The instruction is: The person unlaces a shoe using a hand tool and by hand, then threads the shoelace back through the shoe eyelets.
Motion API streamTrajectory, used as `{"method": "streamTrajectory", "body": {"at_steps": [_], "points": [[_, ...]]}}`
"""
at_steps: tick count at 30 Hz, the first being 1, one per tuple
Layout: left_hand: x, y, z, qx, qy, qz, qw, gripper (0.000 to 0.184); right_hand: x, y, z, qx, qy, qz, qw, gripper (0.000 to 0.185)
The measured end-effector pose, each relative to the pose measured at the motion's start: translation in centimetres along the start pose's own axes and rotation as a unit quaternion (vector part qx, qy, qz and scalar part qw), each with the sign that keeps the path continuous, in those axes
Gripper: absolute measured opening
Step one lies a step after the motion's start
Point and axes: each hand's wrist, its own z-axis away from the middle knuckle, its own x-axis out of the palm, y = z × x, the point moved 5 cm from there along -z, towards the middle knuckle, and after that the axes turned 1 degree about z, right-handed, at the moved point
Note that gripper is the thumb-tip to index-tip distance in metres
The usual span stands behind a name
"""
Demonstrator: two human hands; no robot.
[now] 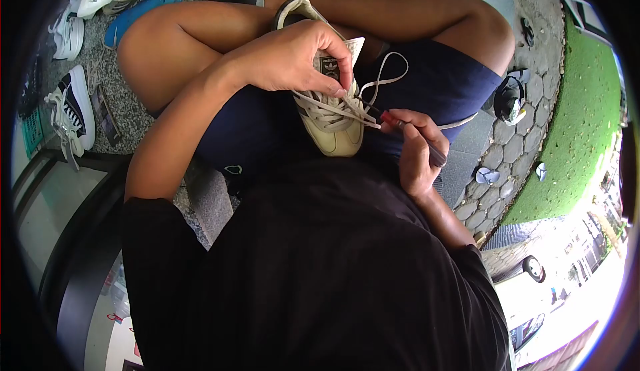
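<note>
A cream shoe (pixel 331 139) with pale laces rests between the crossed legs, its toe toward the black shirt. Over its tongue, my left hand (pixel 300 58) has thumb and index finger pinched together at the lacing; whatever lies between the fingertips is too small to name. My right hand (pixel 420 148), beside the shoe, is wrapped round a tool (pixel 437 156) with a dark handle and red collar. Its thin shaft points at the laces. A loose lace loop (pixel 393 55) rises to the right of the shoe.
Blue shorts (pixel 427 71) and bare legs surround the shoe. At the left are a black-and-white sneaker (pixel 79 104), white shoes (pixel 68 36) and a blue sandal (pixel 143 14). Slippers (pixel 487 176) and a dark helmet-like object (pixel 510 100) lie on the paving at the right, beside green ground (pixel 587 118).
</note>
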Motion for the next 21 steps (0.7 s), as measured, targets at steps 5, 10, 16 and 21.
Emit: {"method": "streamTrajectory", "body": {"at_steps": [5,10,16,21], "points": [[-0.04,-0.16,0.14,-0.004,0.000,0.029,1.000,0.015,0.53,-0.22,-0.33,-0.005,-0.013,0.031,0.999,0.026],[-0.03,0.14,0.21,0.009,0.007,0.021,1.000,0.014,0.71,-0.17,-0.34,-0.012,-0.020,0.047,0.999,0.024],[0.06,0.34,-0.24,0.005,0.015,-0.033,0.999,0.015,0.56,-0.73,-0.39,-0.014,-0.030,0.080,0.996,0.026],[0.34,-0.23,-0.24,0.068,0.020,-0.053,0.996,0.014,0.30,0.05,0.05,0.002,-0.017,0.085,0.996,0.031]]}}
